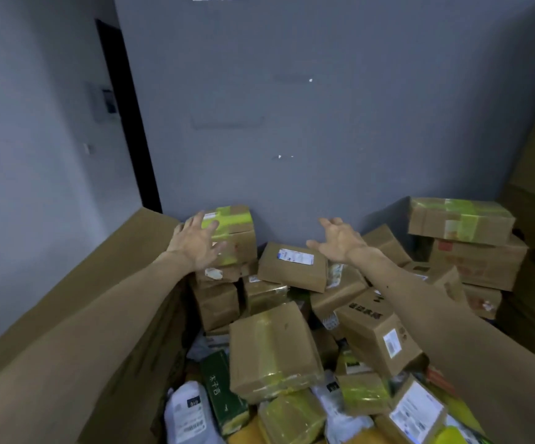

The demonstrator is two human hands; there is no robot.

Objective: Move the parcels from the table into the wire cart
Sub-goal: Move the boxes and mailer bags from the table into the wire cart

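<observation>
A heap of cardboard parcels fills the lower middle of the head view. My left hand (197, 241) lies with spread fingers against the near left side of a box wrapped in yellow-green tape (235, 232) that tops a stack by the wall. My right hand (336, 240) hovers open, palm to the left, above a flat brown box with a white label (293, 267), touching nothing. A larger taped box (272, 350) lies lower in the heap. No wire cart is in view.
A tall cardboard sheet (106, 283) lines the left side of the heap. Stacked boxes (474, 248) stand at the right, one with yellow-green tape (458, 219) on top. White plastic mailers (186, 411) and a green carton (221, 389) lie at the bottom. The grey wall (292, 123) is close behind.
</observation>
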